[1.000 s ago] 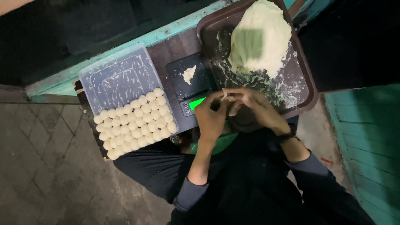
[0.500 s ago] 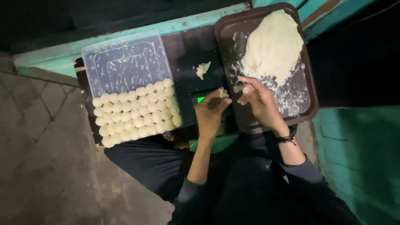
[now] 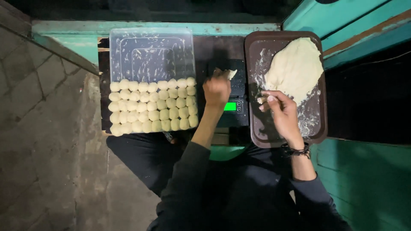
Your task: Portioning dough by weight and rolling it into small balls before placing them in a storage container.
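A big dough mass [image 3: 295,68] lies on the brown tray [image 3: 317,128], beside a clear tray [image 3: 150,51] of dough balls [image 3: 152,107]. The right hand [image 3: 280,112] pinches a dough scrap beside it. The left hand [image 3: 217,89] presses a small dough piece [image 3: 230,74] onto the scale [image 3: 233,107].

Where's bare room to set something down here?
Far half of the clear box, beyond the dough balls. Bare strip of brown tray left of the dough slab. Scale is crowded: left hand over it.
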